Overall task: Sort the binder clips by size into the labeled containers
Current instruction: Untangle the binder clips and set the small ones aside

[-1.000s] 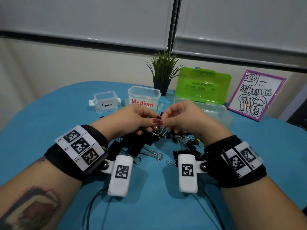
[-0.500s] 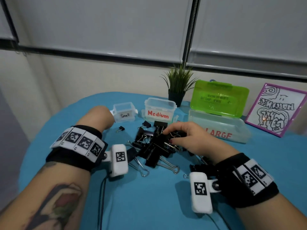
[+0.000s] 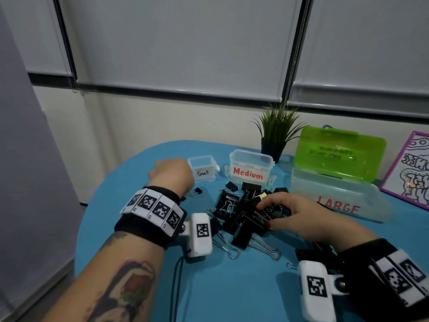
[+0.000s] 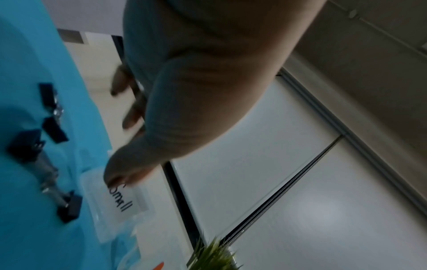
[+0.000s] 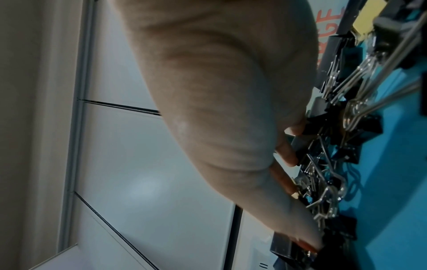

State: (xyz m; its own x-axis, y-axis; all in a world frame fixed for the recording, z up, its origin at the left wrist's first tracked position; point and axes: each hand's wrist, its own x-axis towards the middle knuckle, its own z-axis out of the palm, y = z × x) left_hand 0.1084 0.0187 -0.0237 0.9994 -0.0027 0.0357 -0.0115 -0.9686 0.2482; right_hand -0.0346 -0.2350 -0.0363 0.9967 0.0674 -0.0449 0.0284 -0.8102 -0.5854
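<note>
L hand [image 3: 173, 174] has gone from the pile [image 3: 246, 217] to beside the Small box [image 3: 204, 171], prob. dropping 1 clip; grip can't be told. R hand [image 3: 299, 217], fingers curled, digs mid-surface.

I am counting three labeled containers [image 3: 250, 169] and one potted plant [image 3: 275, 133]. I am seeing one tangled pile of binder clips [image 3: 241, 219], too jumbled to count.

Potted plant [image 3: 277, 133] and framed drawing [image 3: 412, 170] at blue table's [image 3: 232, 287] far edge.
</note>
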